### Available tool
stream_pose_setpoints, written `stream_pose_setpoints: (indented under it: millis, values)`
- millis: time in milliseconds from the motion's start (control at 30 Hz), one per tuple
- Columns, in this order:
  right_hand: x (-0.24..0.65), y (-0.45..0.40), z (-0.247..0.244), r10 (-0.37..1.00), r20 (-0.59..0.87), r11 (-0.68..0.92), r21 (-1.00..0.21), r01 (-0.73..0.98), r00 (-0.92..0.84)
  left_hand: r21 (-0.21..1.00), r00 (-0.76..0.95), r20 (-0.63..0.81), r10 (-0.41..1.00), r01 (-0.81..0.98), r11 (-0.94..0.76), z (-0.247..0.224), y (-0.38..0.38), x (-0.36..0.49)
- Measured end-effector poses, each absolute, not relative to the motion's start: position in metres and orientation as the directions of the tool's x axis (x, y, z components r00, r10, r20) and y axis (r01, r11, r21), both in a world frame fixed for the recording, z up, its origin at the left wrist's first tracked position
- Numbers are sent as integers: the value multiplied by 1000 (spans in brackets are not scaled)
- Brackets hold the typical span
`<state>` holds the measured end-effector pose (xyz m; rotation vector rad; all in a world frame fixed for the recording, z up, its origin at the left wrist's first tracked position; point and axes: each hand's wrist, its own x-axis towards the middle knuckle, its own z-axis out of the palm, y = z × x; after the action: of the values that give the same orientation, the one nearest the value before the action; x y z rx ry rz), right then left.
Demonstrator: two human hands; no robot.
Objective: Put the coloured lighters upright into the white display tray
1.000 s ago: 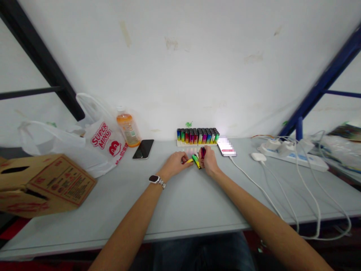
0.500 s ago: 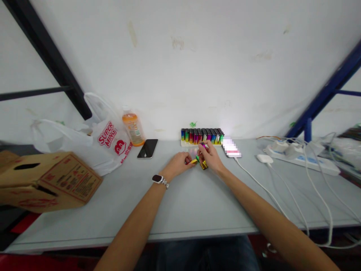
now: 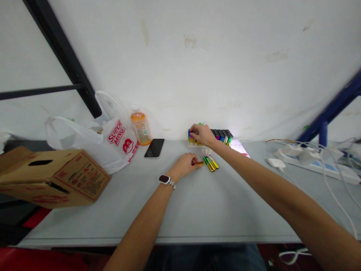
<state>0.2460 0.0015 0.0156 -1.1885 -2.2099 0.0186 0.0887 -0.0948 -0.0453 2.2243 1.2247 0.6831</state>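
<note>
Several shiny coloured cylinders with black ends (image 3: 222, 133) stand packed in a pale tray (image 3: 193, 144) near the wall. My right hand (image 3: 202, 134) reaches over the tray's left part, its fingers pinched at the top of a cylinder there. My left hand (image 3: 186, 164), with a watch on the wrist, holds a yellow-and-red cylinder (image 3: 200, 163) just above the table. Beside its fingertips, a few green and yellow cylinders (image 3: 211, 163) lie side by side on the table. A small clear piece behind them is too blurred to name.
A black phone (image 3: 154, 148), an orange bottle (image 3: 141, 128), a white plastic bag (image 3: 113, 145) and a cardboard box (image 3: 81, 177) are at the left. A lit phone (image 3: 239, 148), a white charger (image 3: 276, 163) and a power strip (image 3: 318, 162) with cables lie at the right.
My right hand has moved from beside my left hand up to the tray's left end. The loose cylinders now lie uncovered on the table. The whole view has shifted slightly.
</note>
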Motion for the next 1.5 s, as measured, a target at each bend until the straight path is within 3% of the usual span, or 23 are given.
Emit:
stream_pose_setpoints:
  millis: [100, 300, 433, 700, 767, 867, 967, 1067, 1167, 1267, 1400, 1500]
  values:
    - [239, 10, 12, 752, 504, 573, -181, 799, -425, 626, 466, 171, 868, 629, -461, -45, -95, 88]
    - [233, 15, 5, 767, 476, 555, -156, 817, -430, 617, 458, 165, 874, 643, -454, -46, -94, 86]
    - [236, 11, 7, 728, 541, 528, -49, 848, -422, 607, 457, 180, 871, 645, -464, -48, -93, 86]
    - [247, -12, 10, 735, 523, 489, 34, 872, -432, 689, 426, 244, 871, 556, -465, -50, -93, 88]
    - [251, -22, 8, 733, 569, 476, -36, 879, -373, 707, 420, 294, 858, 509, -492, -47, -93, 88]
    - [260, -45, 2, 745, 629, 473, -262, 841, -222, 716, 400, 386, 831, 438, -543, -41, -93, 91]
    - [270, -74, -8, 782, 611, 511, -510, 693, -127, 767, 346, 454, 821, 318, -558, -35, -95, 98]
    - [277, -102, -18, 827, 556, 522, -710, 472, -78, 860, 257, 472, 844, 77, -504, -30, -98, 109]
    - [278, -121, -25, 892, 449, 442, -839, 316, -56, 890, 199, 450, 870, -179, -419, -25, -103, 119]
    - [276, -128, -26, 926, 375, 377, -902, 208, -53, 877, 194, 437, 879, -310, -367, -18, -107, 123]
    - [279, -125, -23, 957, 289, 287, -955, -68, -8, 886, 217, 445, 869, -247, -392, -17, -107, 116]
    - [284, -122, -24, 964, 259, 264, -947, -183, 52, 869, 303, 435, 848, 105, -484, -24, -104, 110]
